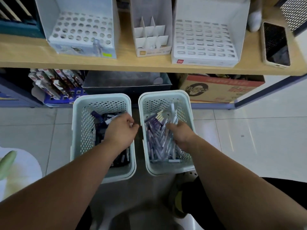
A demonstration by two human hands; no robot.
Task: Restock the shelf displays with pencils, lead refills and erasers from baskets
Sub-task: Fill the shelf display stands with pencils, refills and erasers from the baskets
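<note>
Wooden shelf (126, 63): white display box (207, 61), illegible red logo (179, 61)

No wording legible. Marks noted: small red logo patch, lower left front of slotted white display box (205, 39), too small to read; orange square logo on front of divided display box (152, 51), unreadable; yellow-green sticker on front of holed display box (83, 29), blank or blurred; red print and black round emblem on cardboard carton (221, 88) under shelf, blurred.

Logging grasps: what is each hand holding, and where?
Cannot tell: the left hand curls over dark packets, the right hand digs among pencils; any grip hidden.
</note>
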